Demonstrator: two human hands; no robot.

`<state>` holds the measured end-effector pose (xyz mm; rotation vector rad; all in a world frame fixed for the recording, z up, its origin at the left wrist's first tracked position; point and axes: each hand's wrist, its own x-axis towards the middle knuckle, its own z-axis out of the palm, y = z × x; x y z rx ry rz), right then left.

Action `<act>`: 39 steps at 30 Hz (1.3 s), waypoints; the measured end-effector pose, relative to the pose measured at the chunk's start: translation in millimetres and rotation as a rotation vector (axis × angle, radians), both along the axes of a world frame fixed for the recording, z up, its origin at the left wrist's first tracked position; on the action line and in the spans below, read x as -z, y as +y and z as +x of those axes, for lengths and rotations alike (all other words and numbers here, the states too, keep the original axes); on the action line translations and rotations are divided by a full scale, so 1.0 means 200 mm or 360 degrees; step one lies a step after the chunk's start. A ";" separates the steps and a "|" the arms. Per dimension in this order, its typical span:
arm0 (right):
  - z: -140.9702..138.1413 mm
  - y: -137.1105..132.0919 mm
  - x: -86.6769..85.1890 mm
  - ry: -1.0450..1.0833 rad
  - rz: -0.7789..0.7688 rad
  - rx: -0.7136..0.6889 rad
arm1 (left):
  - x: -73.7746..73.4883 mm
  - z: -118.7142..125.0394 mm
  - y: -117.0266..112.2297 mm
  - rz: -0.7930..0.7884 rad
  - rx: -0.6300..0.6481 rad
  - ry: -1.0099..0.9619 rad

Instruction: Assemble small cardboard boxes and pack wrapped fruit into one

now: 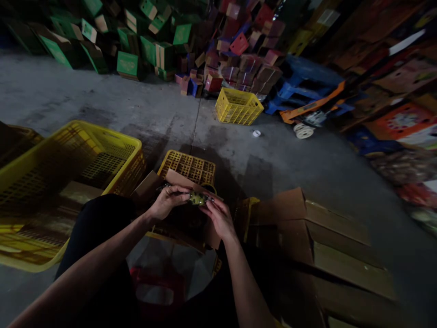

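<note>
A small greenish item with dark patches (198, 198), seemingly in shiny clear wrap, is stretched between my two hands; its kind is too dim to make out. My left hand (168, 200) pinches its left end between thumb and fingers. At the other end, the fingertips of my right hand (219, 216) close on it. Below both hands is an open cardboard box (180, 177) with its flaps up, its inside dark. It rests on an upturned yellow plastic crate (189, 165) between my knees.
To my left stands a large yellow crate (124, 136) with cardboard inside. Flattened cardboard boxes (341, 241) are stacked at my right. Farther off are a yellow basket (239, 107), a white roll (256, 133), an orange pallet jack (314, 105) and heaped green boxes (128, 64).
</note>
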<state>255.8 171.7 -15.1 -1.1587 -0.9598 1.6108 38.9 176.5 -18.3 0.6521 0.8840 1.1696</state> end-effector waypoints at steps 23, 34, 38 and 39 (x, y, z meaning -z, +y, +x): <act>0.03 0.02 0.00 -0.0229 0.0026 0.0083 | 0.10 -0.04 -0.01 0.0028 0.0299 0.0175; 0.06 0.02 0.09 -0.1365 0.0672 -0.0415 | 0.05 -0.18 0.09 0.0551 0.0099 0.1268; 0.04 -0.01 0.17 -0.1809 0.0809 -0.0582 | 0.06 -0.27 0.12 0.0760 -0.0101 0.1902; 0.04 -0.01 0.20 -0.1910 0.0824 -0.0612 | 0.07 -0.28 0.12 0.0779 -0.0079 0.2013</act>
